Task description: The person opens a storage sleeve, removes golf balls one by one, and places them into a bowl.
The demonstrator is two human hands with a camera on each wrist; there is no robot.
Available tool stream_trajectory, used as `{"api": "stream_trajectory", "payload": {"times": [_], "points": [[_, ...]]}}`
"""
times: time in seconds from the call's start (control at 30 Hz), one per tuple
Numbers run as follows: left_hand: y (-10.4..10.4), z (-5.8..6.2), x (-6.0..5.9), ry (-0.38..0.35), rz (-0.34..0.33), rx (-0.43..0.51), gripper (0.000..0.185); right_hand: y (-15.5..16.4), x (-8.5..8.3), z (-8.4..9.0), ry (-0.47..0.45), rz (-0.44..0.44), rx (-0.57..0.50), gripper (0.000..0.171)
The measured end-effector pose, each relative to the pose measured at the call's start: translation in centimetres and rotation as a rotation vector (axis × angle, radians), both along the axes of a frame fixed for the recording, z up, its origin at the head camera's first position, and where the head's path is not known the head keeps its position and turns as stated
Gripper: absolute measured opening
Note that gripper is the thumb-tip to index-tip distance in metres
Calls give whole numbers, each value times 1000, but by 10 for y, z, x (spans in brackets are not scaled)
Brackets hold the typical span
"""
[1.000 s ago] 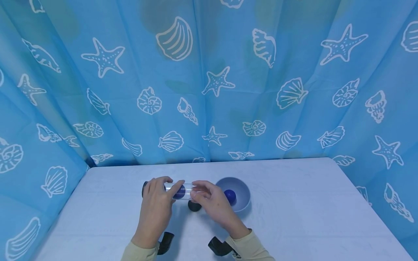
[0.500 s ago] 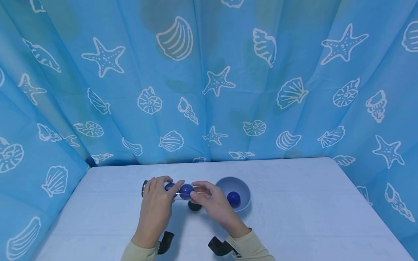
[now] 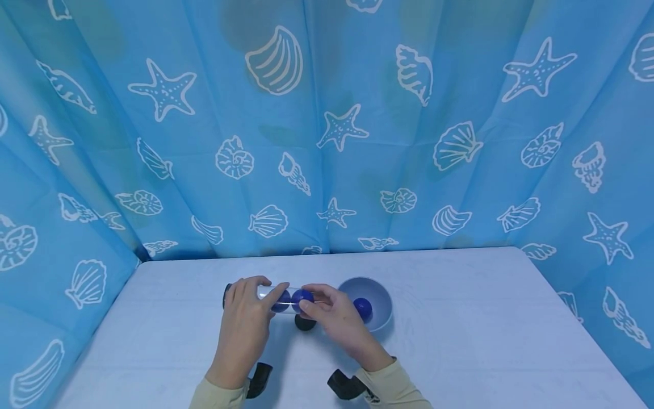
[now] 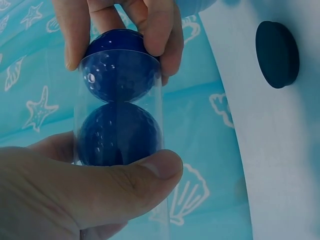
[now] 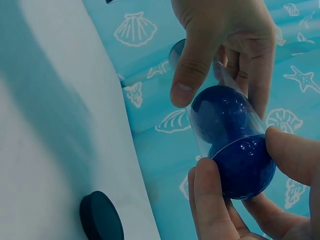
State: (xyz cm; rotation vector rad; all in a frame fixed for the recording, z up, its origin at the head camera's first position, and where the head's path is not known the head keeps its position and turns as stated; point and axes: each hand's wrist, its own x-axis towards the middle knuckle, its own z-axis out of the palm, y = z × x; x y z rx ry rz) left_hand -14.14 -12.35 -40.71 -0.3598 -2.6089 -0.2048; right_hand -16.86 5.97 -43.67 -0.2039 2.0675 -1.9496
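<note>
Left hand [image 3: 244,318] wrapped round a clear tube [image 4: 120,125], held level just above the table [image 3: 460,341]. Right hand [image 3: 334,318] pinching a blue ball [image 5: 242,167] at the tube's open mouth, touching a second ball [image 4: 119,134] inside. Beyond the right hand, a bowl [image 3: 380,292] with another ball [image 3: 362,307]; below the tube, a black cap [image 3: 305,323].

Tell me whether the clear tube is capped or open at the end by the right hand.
Open. The clear tube has a blue ball halfway in its mouth, pinched by the right hand; the black cap lies on the table.
</note>
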Motion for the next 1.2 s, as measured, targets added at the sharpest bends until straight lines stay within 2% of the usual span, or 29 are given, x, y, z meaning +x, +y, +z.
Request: {"api": "stream_trajectory", "payload": {"times": [0.47,0.77,1.2], "points": [[1,-1,-1,-32,17,17,59,3,-1,2,-3,-21,20,50],[1,-1,-2,-46,10,37,60,6,-1,6,24,-22,27,49],[2,-1,-2,-73,33,41,60,11,1,11,50,-9,15,50]]}}
